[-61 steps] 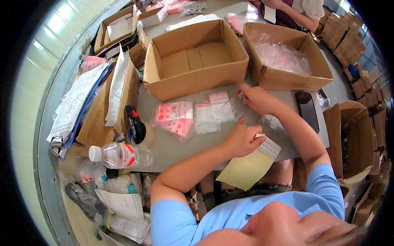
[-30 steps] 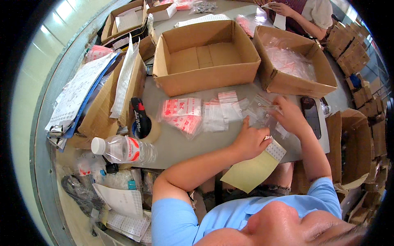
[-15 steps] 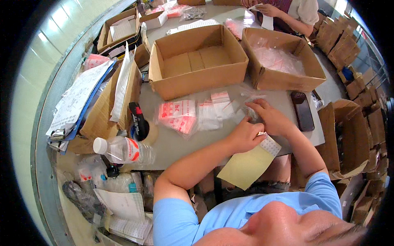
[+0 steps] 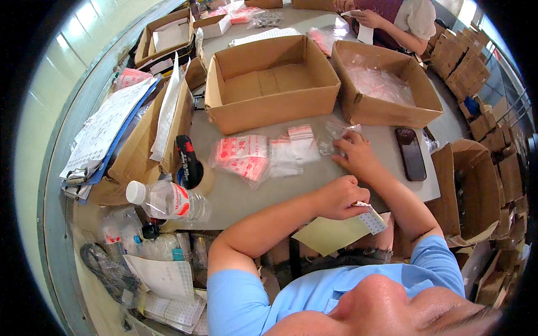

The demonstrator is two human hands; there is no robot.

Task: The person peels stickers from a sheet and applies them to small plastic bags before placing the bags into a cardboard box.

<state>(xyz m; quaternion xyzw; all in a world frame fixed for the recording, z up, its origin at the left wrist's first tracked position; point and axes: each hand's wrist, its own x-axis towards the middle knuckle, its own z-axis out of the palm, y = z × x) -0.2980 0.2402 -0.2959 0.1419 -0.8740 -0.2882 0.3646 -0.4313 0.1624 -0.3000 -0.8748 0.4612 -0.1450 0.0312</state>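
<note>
My left hand (image 4: 343,198) is closed on a sheet of labels (image 4: 330,235) with a yellow backing, which hangs over the table's near edge. A white strip with small printed marks runs along its right end. Farther forward, my right hand (image 4: 361,155) rests on the table with thumb and forefinger apart. Its fingertips touch or lie right beside a small clear plastic bag (image 4: 335,130); what is under them is partly hidden. Just left lie small clear zip bags (image 4: 287,157) and a pack of red-printed bags (image 4: 242,155).
An open cardboard box (image 4: 272,115) stands ahead, beside another box (image 4: 392,115) holding clear bags. A phone (image 4: 412,157) lies right of my right hand. A plastic bottle (image 4: 168,200), black-handled tool (image 4: 190,159) and tape roll (image 4: 206,178) are left. Another person's hand (image 4: 370,19) holds paper across the table.
My left hand has drawn back toward me with the label sheet, away from my right hand. My right hand has stayed by the small bag, its thumb and forefinger now apart.
</note>
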